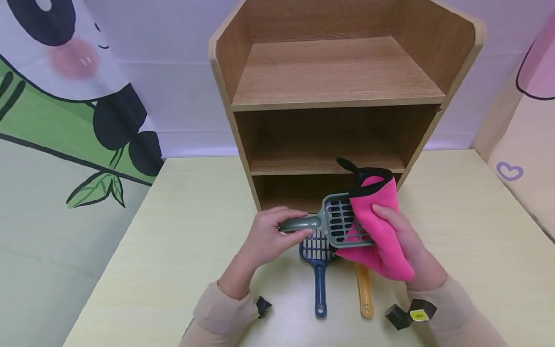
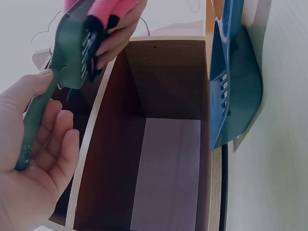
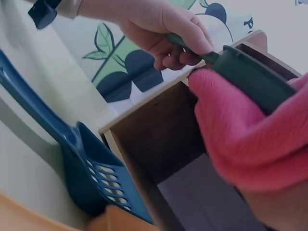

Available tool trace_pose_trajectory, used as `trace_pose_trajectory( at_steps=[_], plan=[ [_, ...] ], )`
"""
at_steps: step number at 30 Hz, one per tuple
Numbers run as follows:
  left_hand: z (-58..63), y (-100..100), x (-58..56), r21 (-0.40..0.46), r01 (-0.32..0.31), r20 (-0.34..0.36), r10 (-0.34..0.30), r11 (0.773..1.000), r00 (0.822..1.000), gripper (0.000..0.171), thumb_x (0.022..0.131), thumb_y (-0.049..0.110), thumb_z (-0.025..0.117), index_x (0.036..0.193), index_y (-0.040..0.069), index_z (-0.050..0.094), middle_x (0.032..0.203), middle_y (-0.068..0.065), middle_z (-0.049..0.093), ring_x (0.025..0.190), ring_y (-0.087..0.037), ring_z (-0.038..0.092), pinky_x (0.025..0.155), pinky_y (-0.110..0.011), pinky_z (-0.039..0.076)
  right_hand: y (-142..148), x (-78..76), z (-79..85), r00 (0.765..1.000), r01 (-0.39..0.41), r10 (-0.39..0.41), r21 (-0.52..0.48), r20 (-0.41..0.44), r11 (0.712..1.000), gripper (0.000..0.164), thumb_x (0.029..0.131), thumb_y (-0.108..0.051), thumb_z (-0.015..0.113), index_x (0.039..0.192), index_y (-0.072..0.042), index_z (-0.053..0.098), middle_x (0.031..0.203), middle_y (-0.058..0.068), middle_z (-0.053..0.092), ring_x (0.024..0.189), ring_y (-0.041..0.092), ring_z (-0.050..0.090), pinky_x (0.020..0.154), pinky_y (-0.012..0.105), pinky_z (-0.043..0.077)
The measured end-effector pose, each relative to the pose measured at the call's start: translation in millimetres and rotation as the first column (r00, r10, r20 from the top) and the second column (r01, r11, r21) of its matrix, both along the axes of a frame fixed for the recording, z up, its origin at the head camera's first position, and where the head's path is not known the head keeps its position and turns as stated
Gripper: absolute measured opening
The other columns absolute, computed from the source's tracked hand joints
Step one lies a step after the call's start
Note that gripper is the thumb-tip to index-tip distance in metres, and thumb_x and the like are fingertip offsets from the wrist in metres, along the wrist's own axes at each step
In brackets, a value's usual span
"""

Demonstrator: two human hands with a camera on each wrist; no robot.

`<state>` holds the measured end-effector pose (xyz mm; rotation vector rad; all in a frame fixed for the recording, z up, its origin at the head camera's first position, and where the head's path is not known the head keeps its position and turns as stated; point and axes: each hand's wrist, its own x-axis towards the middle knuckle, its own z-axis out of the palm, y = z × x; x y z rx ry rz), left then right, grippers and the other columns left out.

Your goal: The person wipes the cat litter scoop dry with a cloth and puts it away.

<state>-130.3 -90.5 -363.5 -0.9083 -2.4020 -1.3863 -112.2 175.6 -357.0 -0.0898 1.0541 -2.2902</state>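
Observation:
My left hand grips the handle of a grey-green slotted litter scoop, held up off the table in front of the shelf. In the left wrist view, the thumb lies along the scoop's handle with the fingers curled behind it. My right hand holds a bright pink cloth with black edging around the far side of the scoop's head, covering part of the slots. Below them on the table lie a blue slotted scoop and an orange-handled one, whose head is hidden by the cloth.
A wooden shelf unit with several levels stands at the back of the pale table. Behind it hangs a lilac backdrop with cartoon drawings. Dark camera mounts sit by the wrists.

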Motion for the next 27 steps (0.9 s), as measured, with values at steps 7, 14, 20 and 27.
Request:
trace_pose_trajectory(
  at_steps=[7,14,20,27],
  plan=[
    [4.2,-1,-0.3,-0.064,-0.005,-0.039,0.003,0.998,0.999,0.028,0.074,0.009,0.079,0.099,0.0,0.069,0.09,-0.01,0.071,0.072,-0.015,0.064,0.063,-0.023,0.055,5,-10.1,-3.7,0.904,0.418,-0.289,0.499,-0.316,0.759,0.043,0.093,-0.03,0.059,0.131,-0.026,0.038,0.117,-0.004,0.051,0.104,0.012,0.055,0.073,0.025,0.056],
    [2.8,-5,1.5,-0.15,-0.064,-0.159,0.04,0.987,0.986,0.028,0.074,0.014,0.081,0.098,0.004,0.072,0.085,-0.005,0.071,0.066,-0.009,0.057,0.058,-0.014,0.049,2,-11.9,-10.3,0.726,0.678,-0.247,0.607,-0.642,0.414,0.052,0.087,-0.027,0.067,0.134,-0.018,0.046,0.116,-0.002,0.052,0.1,0.017,0.054,0.069,0.025,0.054],
    [3.1,-11,2.4,-0.116,-0.099,-0.201,0.074,0.988,0.977,0.026,0.073,0.013,0.081,0.096,0.004,0.072,0.081,-0.003,0.07,0.064,-0.009,0.054,0.054,-0.015,0.045,12,-12.6,-3.1,0.646,0.763,-0.317,0.571,-0.694,0.304,0.048,0.086,-0.025,0.068,0.13,-0.017,0.05,0.108,-0.011,0.055,0.096,0.008,0.056,0.069,0.019,0.052],
    [10.9,-20,-0.1,-0.018,-0.078,-0.267,0.07,0.997,0.961,0.026,0.071,0.006,0.08,0.095,0.001,0.07,0.082,-0.007,0.07,0.066,-0.012,0.061,0.058,-0.018,0.051,34,-13.2,6.1,0.632,0.775,-0.354,0.55,-0.69,0.311,0.044,0.086,-0.022,0.068,0.126,-0.022,0.05,0.11,-0.014,0.054,0.1,0.008,0.054,0.068,0.017,0.052]
  ],
)
